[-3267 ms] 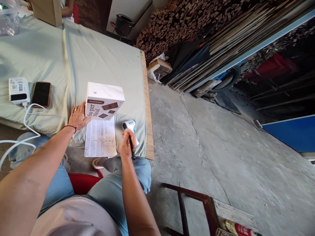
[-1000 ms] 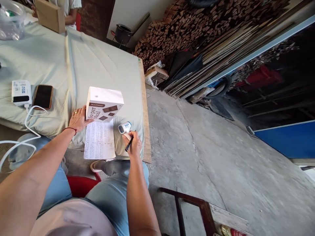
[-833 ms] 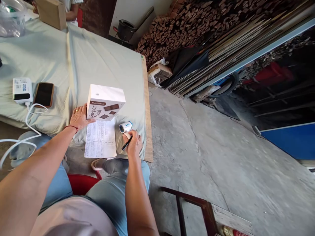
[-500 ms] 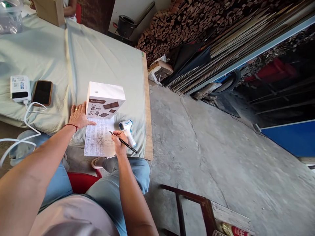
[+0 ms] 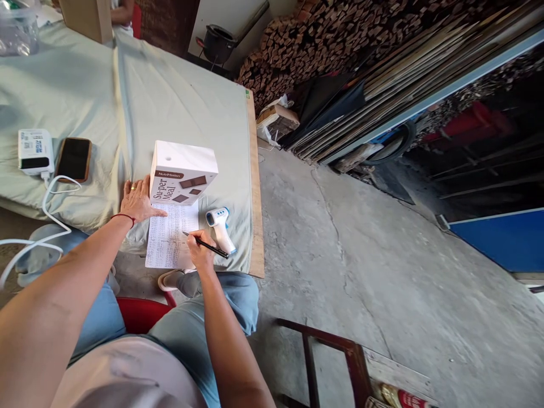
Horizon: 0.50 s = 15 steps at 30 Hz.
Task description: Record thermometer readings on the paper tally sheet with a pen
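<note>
My right hand [image 5: 200,249] is closed around a black pen [image 5: 215,248], its tip over a sheet of paper [image 5: 168,243] covered in rows of small writing. The sheet's near edge hangs past the table's front. My left hand [image 5: 138,200] lies with fingers spread, the thumb on the paper and the other fingers beside a white box [image 5: 185,156] with brown printing. That box stands upright at the paper's far end. A white and blue infrared thermometer [image 5: 220,226] rests just right of my right hand.
On the cloth-covered table [image 5: 182,90] lie a phone [image 5: 73,159] and a white device [image 5: 35,149] with a white cable [image 5: 51,215]. A cardboard box [image 5: 87,20] stands at the far left, near another person's arm [image 5: 123,12]. A dark wooden frame [image 5: 323,340] is on the floor.
My right hand and the pen have shifted slightly left across the paper. My left hand stays in place beside the white box.
</note>
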Each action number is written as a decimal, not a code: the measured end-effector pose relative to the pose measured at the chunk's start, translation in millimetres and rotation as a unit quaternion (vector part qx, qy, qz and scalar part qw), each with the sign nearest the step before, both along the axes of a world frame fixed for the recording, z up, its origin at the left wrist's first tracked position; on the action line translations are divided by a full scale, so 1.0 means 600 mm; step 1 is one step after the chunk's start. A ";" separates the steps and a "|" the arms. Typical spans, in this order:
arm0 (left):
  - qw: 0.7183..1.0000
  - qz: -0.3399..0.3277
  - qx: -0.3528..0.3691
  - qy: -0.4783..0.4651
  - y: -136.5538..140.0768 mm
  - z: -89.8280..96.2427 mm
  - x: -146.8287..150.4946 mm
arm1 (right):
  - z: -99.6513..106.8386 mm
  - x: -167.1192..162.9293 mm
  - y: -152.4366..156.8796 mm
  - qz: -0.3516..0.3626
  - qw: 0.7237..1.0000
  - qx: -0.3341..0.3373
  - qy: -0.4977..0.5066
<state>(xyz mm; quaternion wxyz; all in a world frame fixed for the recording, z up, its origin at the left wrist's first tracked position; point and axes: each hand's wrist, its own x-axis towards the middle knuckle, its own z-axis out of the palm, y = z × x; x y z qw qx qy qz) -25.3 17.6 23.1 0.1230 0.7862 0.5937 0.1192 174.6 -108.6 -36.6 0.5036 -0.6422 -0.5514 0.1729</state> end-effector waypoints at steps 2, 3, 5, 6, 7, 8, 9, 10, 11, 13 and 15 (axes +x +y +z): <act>1.000 -0.002 -0.001 -0.004 0.000 0.000 0.000 | -0.001 0.000 0.000 0.000 1.000 -0.002 -0.007; 1.000 -0.002 -0.002 -0.006 0.000 0.000 0.000 | -0.001 0.000 0.000 0.001 1.000 -0.004 -0.012; 1.000 -0.002 -0.005 -0.008 0.000 0.000 -0.001 | -0.002 0.000 0.000 0.005 1.000 -0.009 -0.025; 1.000 -0.001 -0.005 -0.009 0.000 0.000 -0.001 | -0.001 0.001 0.000 0.007 0.999 -0.010 -0.031; 1.000 -0.001 -0.004 -0.010 0.000 0.000 -0.001 | -0.001 0.001 0.000 0.009 0.999 -0.011 -0.035; 1.000 -0.001 -0.002 -0.011 0.000 0.000 -0.001 | -0.001 0.001 0.000 0.011 0.999 -0.010 -0.039; 1.000 -0.001 0.000 -0.012 0.000 0.000 -0.001 | -0.001 0.002 0.001 0.012 0.999 -0.009 -0.042; 1.000 -0.002 0.002 -0.012 0.000 0.000 -0.001 | -0.001 0.002 0.001 0.012 0.999 -0.008 -0.044; 1.000 -0.004 0.004 -0.012 0.000 0.000 -0.001 | -0.002 0.003 0.001 0.011 0.999 -0.008 -0.046; 1.000 -0.005 0.007 -0.010 0.000 -0.001 -0.001 | -0.002 0.003 0.001 0.013 0.999 -0.009 -0.046; 1.000 -0.003 0.008 -0.008 0.000 -0.001 -0.001 | -0.002 0.003 0.002 0.013 0.999 -0.010 -0.043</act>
